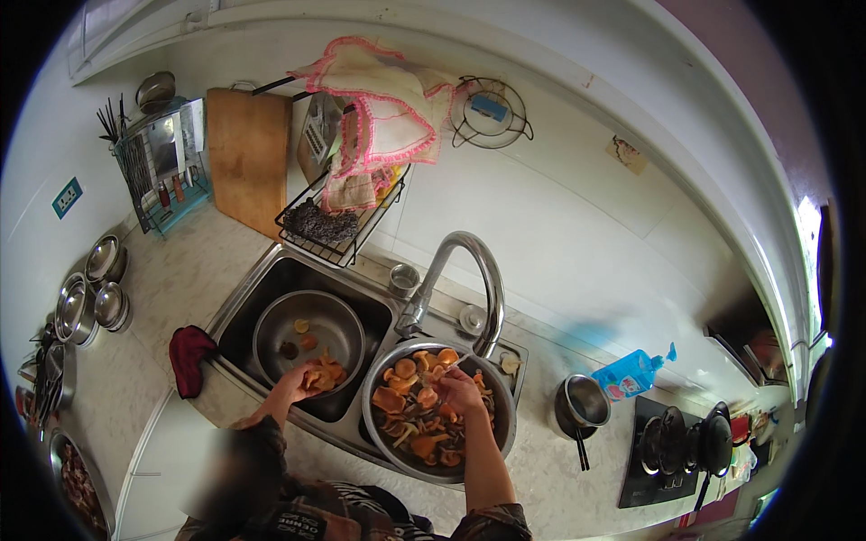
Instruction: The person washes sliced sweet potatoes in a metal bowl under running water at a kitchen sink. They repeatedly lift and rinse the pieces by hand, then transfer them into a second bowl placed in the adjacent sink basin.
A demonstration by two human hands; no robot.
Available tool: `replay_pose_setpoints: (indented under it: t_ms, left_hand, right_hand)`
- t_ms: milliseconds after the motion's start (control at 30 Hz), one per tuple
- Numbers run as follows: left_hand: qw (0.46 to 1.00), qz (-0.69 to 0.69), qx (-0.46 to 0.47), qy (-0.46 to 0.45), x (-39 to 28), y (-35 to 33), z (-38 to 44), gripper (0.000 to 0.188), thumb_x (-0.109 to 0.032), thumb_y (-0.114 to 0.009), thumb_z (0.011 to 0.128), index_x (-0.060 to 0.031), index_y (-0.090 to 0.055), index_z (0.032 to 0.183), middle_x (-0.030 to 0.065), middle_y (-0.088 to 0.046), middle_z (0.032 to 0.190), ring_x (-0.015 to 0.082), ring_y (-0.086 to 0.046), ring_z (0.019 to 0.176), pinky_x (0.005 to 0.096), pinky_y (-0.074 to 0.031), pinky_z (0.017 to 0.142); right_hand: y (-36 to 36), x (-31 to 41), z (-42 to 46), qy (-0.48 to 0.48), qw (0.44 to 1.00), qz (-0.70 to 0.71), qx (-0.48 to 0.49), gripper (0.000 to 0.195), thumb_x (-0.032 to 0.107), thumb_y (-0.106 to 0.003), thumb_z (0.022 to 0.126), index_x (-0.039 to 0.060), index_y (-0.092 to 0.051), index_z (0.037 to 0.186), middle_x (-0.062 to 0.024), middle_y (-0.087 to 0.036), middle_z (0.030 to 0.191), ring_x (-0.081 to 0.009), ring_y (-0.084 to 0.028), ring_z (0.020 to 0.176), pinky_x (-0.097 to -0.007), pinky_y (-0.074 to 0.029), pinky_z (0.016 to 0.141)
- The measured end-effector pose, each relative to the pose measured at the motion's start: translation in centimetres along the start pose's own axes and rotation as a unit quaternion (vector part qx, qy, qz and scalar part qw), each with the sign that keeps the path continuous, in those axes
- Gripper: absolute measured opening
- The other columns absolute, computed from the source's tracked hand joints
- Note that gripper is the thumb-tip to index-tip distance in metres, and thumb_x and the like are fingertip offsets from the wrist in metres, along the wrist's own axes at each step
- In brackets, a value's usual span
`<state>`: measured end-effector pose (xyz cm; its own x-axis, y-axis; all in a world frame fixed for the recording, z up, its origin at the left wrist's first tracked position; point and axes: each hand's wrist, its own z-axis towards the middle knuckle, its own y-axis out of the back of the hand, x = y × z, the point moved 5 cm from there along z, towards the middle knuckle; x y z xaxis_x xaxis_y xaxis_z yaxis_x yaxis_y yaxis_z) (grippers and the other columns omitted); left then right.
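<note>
My left hand [296, 384] cups several orange-brown mushrooms [326, 374] over the near side of a steel bowl [262, 338], which stands in the left sink basin [237, 331]. A few more mushroom pieces [308, 341] lie on that bowl's floor. My right hand [461, 392] is above a large steel basin [509, 419] full of mushrooms [426, 446] in dark liquid. Its fingertips are pinched at a small mushroom [438, 373]. A slim pale thing [462, 361] shows by those fingers; what it is stays unclear.
A tall curved faucet [497, 291] rises behind the large basin. Right of it stand a small steel pot [587, 399] with chopsticks [582, 452], a blue soap bottle [626, 375] and a gas stove [629, 473]. A dark red cloth [189, 358] lies at the left sink edge.
</note>
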<state>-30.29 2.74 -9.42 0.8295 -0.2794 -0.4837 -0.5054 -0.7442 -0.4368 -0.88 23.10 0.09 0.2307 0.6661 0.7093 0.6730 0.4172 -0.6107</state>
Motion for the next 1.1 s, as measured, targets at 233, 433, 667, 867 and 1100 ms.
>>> replay_pose_setpoints:
  t_ms: [233, 433, 667, 867, 1100]
  left_hand:
    - [0.973, 0.151, -0.162, -0.065, -2.7, -0.8, -1.9, 0.025, -0.015, -0.05, 0.081, -0.0027, -0.048, 0.103, 0.0106, -0.051, 0.093, 0.023, -0.052, 0.085, 0.0386, -0.047, 0.074]
    - [0.952, 0.096, 0.109, -0.27, -4.7, -15.8, -9.0, 0.02, -0.014, -0.05, 0.082, -0.0019, -0.048, 0.097, 0.0084, -0.052, 0.088, 0.0165, -0.056, 0.074, 0.0257, -0.049, 0.06]
    - [0.969, 0.073, 0.235, -0.013, 1.2, -23.3, -10.1, 0.035, -0.036, -0.045, 0.084, -0.0059, -0.046, 0.102, 0.0031, -0.051, 0.086, 0.0162, -0.054, 0.083, 0.0263, -0.048, 0.061]
    - [0.961, 0.036, 0.27, 0.051, 3.6, -22.7, -7.2, 0.018, -0.023, -0.045, 0.084, -0.0063, -0.052, 0.087, 0.0034, -0.053, 0.077, 0.0135, -0.054, 0.07, 0.0247, -0.047, 0.056]
    - [0.963, -0.001, 0.257, 0.083, 4.7, -21.3, -7.2, 0.016, -0.014, -0.046, 0.083, -0.003, -0.052, 0.092, 0.0064, -0.053, 0.079, 0.0148, -0.054, 0.069, 0.025, -0.047, 0.056]
  right_hand:
    - [-1.8, 1.4, -0.9, -0.005, 0.999, 0.011, -0.049, 0.018, -0.002, -0.046, 0.076, 0.0013, -0.051, 0.093, -0.0099, -0.057, 0.09, -0.0235, -0.057, 0.084, -0.0342, -0.048, 0.073]
    - [-3.3, 4.2, -2.0, 0.008, 0.946, -0.299, -0.129, 0.022, 0.005, -0.048, 0.079, -0.0027, -0.051, 0.1, -0.0088, -0.058, 0.088, -0.0174, -0.059, 0.075, -0.0267, -0.049, 0.065]
    - [-12.1, 6.6, -3.1, 0.063, 0.939, -0.33, 0.078, 0.026, 0.009, -0.049, 0.081, -0.0036, -0.051, 0.103, -0.0079, -0.059, 0.088, -0.015, -0.059, 0.072, -0.0252, -0.048, 0.064]
    - [-1.2, 6.5, -0.4, 0.036, 0.858, -0.464, -0.217, 0.024, 0.016, -0.055, 0.076, 0.002, -0.055, 0.095, -0.0095, -0.059, 0.086, -0.0178, -0.059, 0.066, -0.0276, -0.047, 0.06]
    - [0.7, 3.2, 1.6, -0.051, 0.688, -0.624, -0.366, 0.05, 0.041, -0.06, 0.067, 0.0023, -0.046, 0.096, -0.0203, -0.054, 0.098, -0.0334, -0.053, 0.088, -0.0406, -0.042, 0.073]
